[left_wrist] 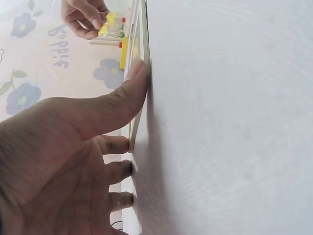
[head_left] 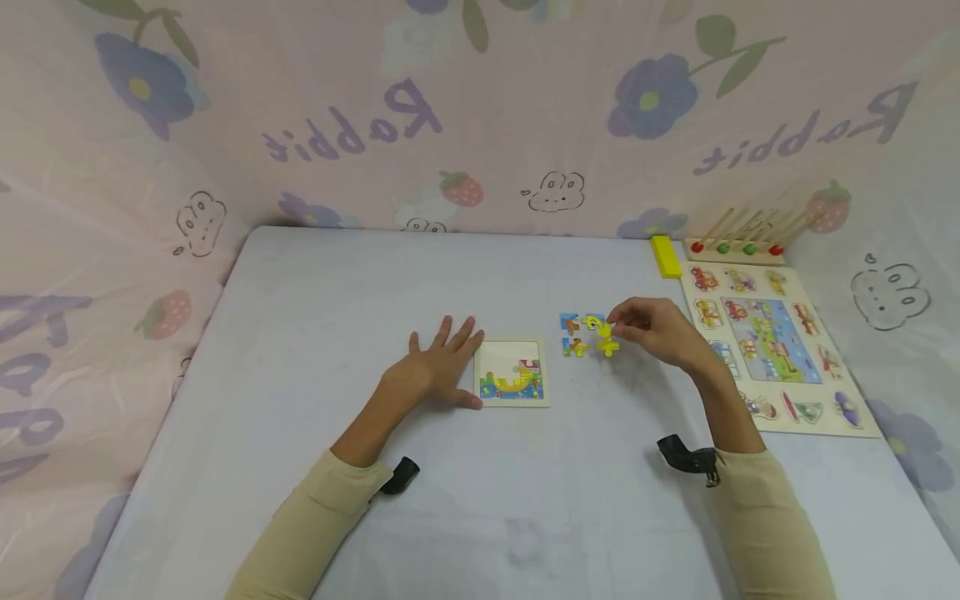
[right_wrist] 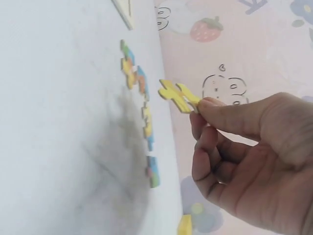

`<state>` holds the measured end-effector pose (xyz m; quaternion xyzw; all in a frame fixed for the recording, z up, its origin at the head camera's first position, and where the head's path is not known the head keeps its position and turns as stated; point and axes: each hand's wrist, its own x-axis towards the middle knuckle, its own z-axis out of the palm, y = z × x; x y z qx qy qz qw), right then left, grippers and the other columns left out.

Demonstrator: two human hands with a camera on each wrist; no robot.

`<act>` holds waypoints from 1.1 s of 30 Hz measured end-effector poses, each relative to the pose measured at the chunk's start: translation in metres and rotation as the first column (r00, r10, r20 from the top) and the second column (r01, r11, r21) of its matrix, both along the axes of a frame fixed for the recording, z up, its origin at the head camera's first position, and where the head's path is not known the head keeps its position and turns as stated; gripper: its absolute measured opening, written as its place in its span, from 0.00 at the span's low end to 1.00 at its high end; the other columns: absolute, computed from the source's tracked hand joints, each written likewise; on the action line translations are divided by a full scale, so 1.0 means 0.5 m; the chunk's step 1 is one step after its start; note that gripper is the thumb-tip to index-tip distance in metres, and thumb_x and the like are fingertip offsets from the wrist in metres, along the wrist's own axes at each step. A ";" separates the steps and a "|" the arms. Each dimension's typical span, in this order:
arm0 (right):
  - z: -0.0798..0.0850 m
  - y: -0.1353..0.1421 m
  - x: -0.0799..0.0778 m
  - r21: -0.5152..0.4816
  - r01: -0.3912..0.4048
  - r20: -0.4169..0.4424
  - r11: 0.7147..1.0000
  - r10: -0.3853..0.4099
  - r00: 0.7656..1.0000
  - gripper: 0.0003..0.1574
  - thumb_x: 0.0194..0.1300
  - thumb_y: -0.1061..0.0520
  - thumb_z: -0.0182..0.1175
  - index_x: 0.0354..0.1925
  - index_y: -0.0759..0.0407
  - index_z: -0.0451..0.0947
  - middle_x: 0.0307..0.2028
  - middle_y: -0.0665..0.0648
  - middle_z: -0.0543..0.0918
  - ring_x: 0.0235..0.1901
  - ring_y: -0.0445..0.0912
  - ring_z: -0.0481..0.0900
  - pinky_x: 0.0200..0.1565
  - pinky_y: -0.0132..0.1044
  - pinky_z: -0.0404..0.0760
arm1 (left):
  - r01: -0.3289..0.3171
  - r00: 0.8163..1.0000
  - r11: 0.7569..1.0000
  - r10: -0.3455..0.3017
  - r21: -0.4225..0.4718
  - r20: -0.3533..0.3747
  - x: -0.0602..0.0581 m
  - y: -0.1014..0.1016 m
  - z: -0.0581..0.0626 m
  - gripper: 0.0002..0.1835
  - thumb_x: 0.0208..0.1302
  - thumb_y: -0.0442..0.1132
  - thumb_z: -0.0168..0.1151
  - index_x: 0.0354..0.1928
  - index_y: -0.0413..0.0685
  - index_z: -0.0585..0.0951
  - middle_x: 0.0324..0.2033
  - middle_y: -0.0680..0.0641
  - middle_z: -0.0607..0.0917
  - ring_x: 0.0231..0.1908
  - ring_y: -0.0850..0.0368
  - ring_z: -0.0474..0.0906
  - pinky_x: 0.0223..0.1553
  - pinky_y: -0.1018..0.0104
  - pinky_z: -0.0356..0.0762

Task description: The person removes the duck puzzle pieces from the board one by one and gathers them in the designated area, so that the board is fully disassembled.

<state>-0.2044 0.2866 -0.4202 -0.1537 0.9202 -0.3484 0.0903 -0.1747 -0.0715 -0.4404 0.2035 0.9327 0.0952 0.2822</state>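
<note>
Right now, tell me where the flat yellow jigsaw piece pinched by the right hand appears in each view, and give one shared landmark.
Head: the flat yellow jigsaw piece is right of centre, slightly below mid-height.
Left wrist: it is near the top, left of centre.
Right wrist: it is slightly right of centre, above mid-height.
Shared landmark: the bare right hand pinching it.

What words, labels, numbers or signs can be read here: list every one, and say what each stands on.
"Rabbit", mirror-reversed, left of centre on the wall cloth.
"Rabbit", mirror-reversed again, at the right on the same cloth.
Purple letters at the far left: cut off and distorted, not surely readable.
Puzzle frame, loose puzzle pieces and picture board: no text can be made out.
</note>
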 end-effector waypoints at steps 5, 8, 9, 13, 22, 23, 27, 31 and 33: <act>-0.038 0.003 -0.018 -0.026 -0.006 0.075 1.000 0.008 0.997 0.09 0.72 0.65 0.64 0.48 0.68 0.84 0.42 0.66 0.87 0.37 0.43 0.78 0.40 0.24 0.77 | 0.000 1.000 1.000 0.000 -0.002 0.001 -0.001 -0.001 -0.002 0.61 0.62 0.62 0.73 0.86 0.55 0.44 0.86 0.49 0.34 0.85 0.41 0.27 0.77 0.22 0.38; -0.056 0.005 -0.023 -0.005 0.006 0.085 1.000 -0.005 0.996 0.08 0.72 0.65 0.64 0.48 0.68 0.84 0.42 0.66 0.87 0.37 0.44 0.78 0.40 0.23 0.76 | 0.001 1.000 1.000 -0.001 0.003 0.003 -0.002 -0.001 -0.002 0.61 0.62 0.62 0.73 0.86 0.55 0.44 0.85 0.49 0.34 0.85 0.41 0.26 0.77 0.22 0.38; -0.060 0.005 -0.024 0.008 0.011 0.083 1.000 -0.012 0.996 0.08 0.72 0.65 0.64 0.47 0.68 0.84 0.41 0.66 0.87 0.37 0.44 0.78 0.40 0.23 0.76 | 0.002 1.000 1.000 -0.002 0.006 0.006 -0.002 0.000 -0.002 0.61 0.62 0.62 0.73 0.86 0.55 0.44 0.85 0.49 0.33 0.85 0.41 0.26 0.77 0.22 0.38; -0.066 0.006 -0.022 0.056 0.020 0.060 0.998 -0.023 0.998 0.08 0.71 0.65 0.65 0.46 0.68 0.83 0.40 0.65 0.87 0.37 0.47 0.79 0.40 0.24 0.76 | 0.006 1.000 1.000 -0.006 0.008 0.015 -0.001 0.000 -0.003 0.62 0.62 0.62 0.73 0.86 0.55 0.44 0.85 0.49 0.33 0.85 0.40 0.26 0.77 0.22 0.38; -0.047 -0.012 -0.006 0.161 -0.026 0.048 0.987 0.018 0.999 0.22 0.60 0.59 0.77 0.49 0.67 0.82 0.38 0.61 0.82 0.38 0.50 0.75 0.41 0.32 0.74 | 0.011 1.000 1.000 -0.011 -0.001 0.001 -0.003 -0.002 0.000 0.62 0.62 0.64 0.72 0.86 0.56 0.43 0.85 0.50 0.32 0.85 0.41 0.25 0.77 0.22 0.37; -0.047 -0.015 -0.005 0.168 -0.030 0.044 0.985 0.023 0.999 0.23 0.59 0.59 0.78 0.49 0.67 0.82 0.38 0.61 0.81 0.38 0.50 0.75 0.41 0.32 0.74 | 0.011 1.000 1.000 -0.011 -0.002 0.000 -0.003 -0.002 0.001 0.62 0.62 0.64 0.72 0.86 0.55 0.43 0.85 0.50 0.32 0.85 0.41 0.25 0.77 0.22 0.37; -0.048 -0.020 -0.005 0.195 -0.042 0.038 0.980 0.035 0.999 0.22 0.59 0.59 0.78 0.47 0.67 0.82 0.37 0.61 0.80 0.38 0.50 0.75 0.41 0.34 0.74 | 0.008 1.000 1.000 -0.008 0.000 -0.004 -0.002 -0.004 0.002 0.62 0.62 0.63 0.73 0.86 0.55 0.44 0.85 0.49 0.33 0.85 0.41 0.26 0.77 0.22 0.37; -0.047 -0.020 -0.004 0.201 -0.048 0.038 0.978 0.042 0.998 0.21 0.59 0.60 0.78 0.46 0.67 0.82 0.36 0.61 0.81 0.38 0.50 0.75 0.41 0.33 0.74 | 0.009 1.000 1.000 -0.009 0.006 -0.002 -0.002 -0.005 -0.001 0.62 0.62 0.63 0.73 0.86 0.55 0.44 0.85 0.49 0.33 0.85 0.41 0.26 0.77 0.22 0.37; -0.047 -0.019 -0.004 0.200 -0.052 0.042 0.978 0.045 0.998 0.20 0.60 0.59 0.77 0.47 0.67 0.82 0.36 0.61 0.81 0.38 0.50 0.75 0.41 0.32 0.74 | 0.010 1.000 1.000 -0.010 0.004 0.000 -0.002 -0.005 -0.003 0.62 0.62 0.63 0.72 0.86 0.55 0.43 0.85 0.49 0.33 0.85 0.41 0.26 0.77 0.22 0.37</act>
